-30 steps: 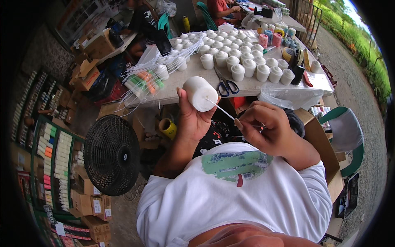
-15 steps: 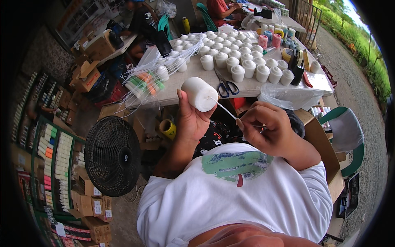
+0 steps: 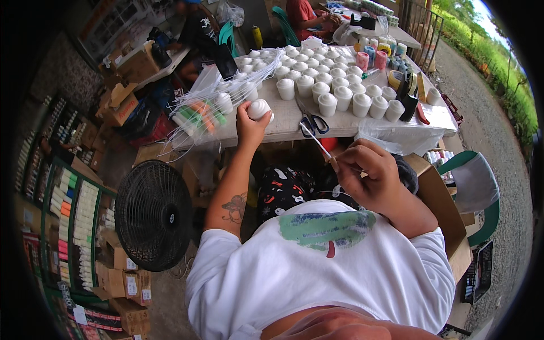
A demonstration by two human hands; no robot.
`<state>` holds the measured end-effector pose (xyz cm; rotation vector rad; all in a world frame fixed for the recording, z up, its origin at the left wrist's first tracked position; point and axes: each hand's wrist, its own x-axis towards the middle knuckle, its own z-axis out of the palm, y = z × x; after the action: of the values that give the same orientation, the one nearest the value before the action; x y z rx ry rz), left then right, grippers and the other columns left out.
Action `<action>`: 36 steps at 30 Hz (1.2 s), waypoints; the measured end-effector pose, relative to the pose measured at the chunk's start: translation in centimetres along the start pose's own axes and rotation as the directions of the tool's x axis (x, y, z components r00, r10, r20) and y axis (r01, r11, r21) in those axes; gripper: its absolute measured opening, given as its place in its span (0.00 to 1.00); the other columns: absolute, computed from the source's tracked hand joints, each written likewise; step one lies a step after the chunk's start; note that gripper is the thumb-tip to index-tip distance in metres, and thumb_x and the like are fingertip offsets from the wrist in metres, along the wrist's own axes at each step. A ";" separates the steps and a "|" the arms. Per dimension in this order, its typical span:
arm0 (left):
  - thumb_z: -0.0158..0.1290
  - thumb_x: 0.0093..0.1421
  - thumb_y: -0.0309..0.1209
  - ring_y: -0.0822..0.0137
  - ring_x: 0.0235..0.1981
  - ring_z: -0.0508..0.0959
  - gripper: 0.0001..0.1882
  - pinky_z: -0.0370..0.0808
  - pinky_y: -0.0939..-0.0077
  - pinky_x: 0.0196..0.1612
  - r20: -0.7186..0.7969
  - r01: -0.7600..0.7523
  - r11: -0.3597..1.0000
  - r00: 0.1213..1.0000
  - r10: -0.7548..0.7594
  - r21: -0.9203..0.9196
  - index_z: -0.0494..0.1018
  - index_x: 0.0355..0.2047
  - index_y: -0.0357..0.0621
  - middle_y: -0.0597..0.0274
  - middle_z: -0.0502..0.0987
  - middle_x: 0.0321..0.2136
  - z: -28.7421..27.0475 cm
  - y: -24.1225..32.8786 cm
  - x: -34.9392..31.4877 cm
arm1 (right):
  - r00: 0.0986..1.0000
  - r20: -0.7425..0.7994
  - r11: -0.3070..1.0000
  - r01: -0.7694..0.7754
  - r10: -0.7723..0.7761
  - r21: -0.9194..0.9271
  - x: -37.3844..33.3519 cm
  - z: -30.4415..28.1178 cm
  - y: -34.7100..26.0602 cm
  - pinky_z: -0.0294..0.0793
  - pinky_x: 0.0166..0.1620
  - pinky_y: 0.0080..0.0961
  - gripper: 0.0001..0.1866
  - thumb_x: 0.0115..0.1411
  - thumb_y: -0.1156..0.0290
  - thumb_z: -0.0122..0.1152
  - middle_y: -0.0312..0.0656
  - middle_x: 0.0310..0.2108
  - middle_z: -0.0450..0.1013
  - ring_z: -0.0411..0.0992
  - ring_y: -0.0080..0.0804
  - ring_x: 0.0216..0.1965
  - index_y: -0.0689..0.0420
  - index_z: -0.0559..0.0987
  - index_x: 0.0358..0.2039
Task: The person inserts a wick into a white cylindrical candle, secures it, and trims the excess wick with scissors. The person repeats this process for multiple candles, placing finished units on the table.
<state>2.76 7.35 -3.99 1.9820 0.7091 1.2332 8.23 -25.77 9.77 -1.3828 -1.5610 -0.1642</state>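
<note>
**A:** So what's each hand doing here? The left hand (image 3: 253, 126) is stretched out over the near edge of the worktop (image 3: 283, 122), fingers wrapped around a white spool (image 3: 259, 108), and the spool looks about level with the worktop's edge.

**B:** Yeah, and the right hand (image 3: 368, 180) is back near the belly, fingers pinched on a thin white stick (image 3: 316, 141) that points up toward the scissors (image 3: 310, 120). My guess is it's held clear so the stick doesn't get in the way.

**A:** Makes sense. The rest of the spools (image 3: 334, 90) stand in neat rows mid-worktop, probably so they're easy to count or grab. The fan (image 3: 153, 214) is on the floor to the left.

**B:** Big change from a second ago, though: back then the spool was held close in front of the chest, stick tip right at it. Now the left arm has reached out and the two are well apart.
</note>
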 end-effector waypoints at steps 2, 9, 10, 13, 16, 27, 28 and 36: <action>0.67 0.45 0.37 0.51 0.47 0.73 0.36 0.70 0.61 0.50 0.077 -0.037 0.991 0.997 0.027 0.130 0.62 0.50 0.38 0.47 0.70 0.47 0.7 -3.4 1.1 | 1.000 0.005 0.999 -0.025 0.025 0.022 0.1 0.1 0.2 0.68 0.23 0.26 0.06 0.49 0.82 0.61 0.40 0.22 0.68 0.70 0.32 0.21 0.61 0.76 0.29; 0.61 0.53 0.41 0.51 0.58 0.64 0.35 0.63 0.61 0.59 0.234 -0.265 0.873 0.955 0.181 0.409 0.62 0.58 0.42 0.43 0.62 0.57 0.3 -2.3 2.6 | 0.990 0.070 0.992 -0.126 0.126 0.006 -0.3 -0.9 1.3 0.72 0.26 0.26 0.05 0.51 0.81 0.61 0.42 0.25 0.70 0.72 0.34 0.23 0.62 0.76 0.30; 0.59 0.56 0.41 0.51 0.60 0.63 0.32 0.62 0.62 0.60 0.263 -0.304 0.859 0.942 0.207 0.411 0.64 0.58 0.42 0.44 0.62 0.57 -0.8 1.9 2.6 | 0.987 0.086 0.991 -0.137 0.137 -0.009 -0.3 -1.3 1.5 0.72 0.26 0.26 0.05 0.51 0.80 0.62 0.42 0.26 0.70 0.72 0.35 0.23 0.62 0.76 0.30; 0.46 0.66 0.41 0.56 0.60 0.62 0.20 0.58 0.66 0.61 0.819 -0.087 0.988 0.553 0.154 -0.127 0.72 0.52 0.42 0.49 0.63 0.58 -5.4 12.5 1.4 | 0.970 0.189 0.988 -0.148 0.156 -0.052 -0.7 -2.1 1.6 0.72 0.26 0.27 0.05 0.52 0.79 0.61 0.42 0.26 0.70 0.72 0.36 0.24 0.61 0.76 0.31; 0.41 0.68 0.41 0.60 0.61 0.61 0.20 0.56 0.69 0.62 0.957 -0.042 0.973 0.179 0.229 -0.225 0.75 0.49 0.41 0.52 0.64 0.58 -7.1 16.5 0.0 | 0.935 0.313 0.985 -0.143 0.166 -0.095 -0.4 -2.6 0.9 0.73 0.28 0.29 0.04 0.52 0.78 0.61 0.41 0.26 0.71 0.72 0.38 0.27 0.60 0.77 0.31; 0.54 0.60 0.29 0.63 0.56 0.67 0.08 0.61 0.70 0.58 0.978 0.032 0.990 0.161 0.132 -0.139 0.80 0.34 0.40 0.54 0.72 0.50 -7.2 19.2 -1.2 | 0.926 0.376 0.998 -0.013 0.036 -0.064 0.1 -2.7 0.4 0.73 0.32 0.33 0.04 0.51 0.77 0.61 0.40 0.25 0.72 0.71 0.40 0.31 0.59 0.77 0.29; 0.54 0.59 0.28 0.62 0.57 0.67 0.07 0.61 0.69 0.59 0.974 0.014 0.991 0.187 0.129 -0.134 0.80 0.33 0.41 0.55 0.72 0.50 -7.3 19.5 -1.3 | 0.929 0.370 0.998 -0.011 0.032 -0.059 0.1 -2.7 0.4 0.73 0.32 0.33 0.04 0.51 0.77 0.61 0.40 0.25 0.72 0.71 0.40 0.31 0.59 0.77 0.29; 0.60 0.53 0.30 0.54 0.58 0.65 0.04 0.53 0.53 0.63 0.587 -0.732 0.640 0.419 0.692 -0.232 0.77 0.27 0.45 0.61 0.74 0.46 -8.4 18.5 -4.1 | 0.829 0.431 0.802 -0.508 0.356 0.315 -1.1 -2.8 2.1 0.66 0.26 0.19 0.04 0.60 0.74 0.59 0.33 0.24 0.72 0.69 0.19 0.25 0.60 0.78 0.32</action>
<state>-4.86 -4.87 10.89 2.6516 -0.5539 0.8081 11.33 -27.67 9.31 -1.4288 -1.3928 0.7098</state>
